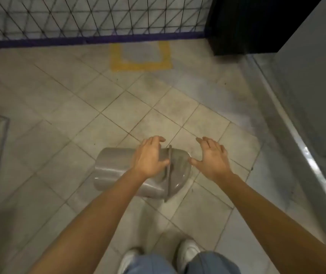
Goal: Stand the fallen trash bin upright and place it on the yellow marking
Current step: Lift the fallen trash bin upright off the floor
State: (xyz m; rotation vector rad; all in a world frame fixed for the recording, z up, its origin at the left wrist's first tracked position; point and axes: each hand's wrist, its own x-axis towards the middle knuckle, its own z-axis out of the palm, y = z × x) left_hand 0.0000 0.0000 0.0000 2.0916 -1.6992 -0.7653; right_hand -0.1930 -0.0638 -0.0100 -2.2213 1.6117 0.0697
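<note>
A grey plastic trash bin (116, 169) lies on its side on the tiled floor, its domed lid end pointing right. My left hand (150, 157) rests over the bin near the lid's rim, fingers spread, not clearly gripping. Just right of the lid hovers my right hand (211, 157), open with fingers apart, thumb close to the lid. The yellow marking (140, 66), a square outline of tape, lies on the floor far ahead by the fence.
A black wire fence (91, 18) with a purple base closes the far side. A dark cabinet (257, 24) stands at the back right. A grey wall with a metal ledge (296, 139) runs along the right. My shoes (187, 254) are below.
</note>
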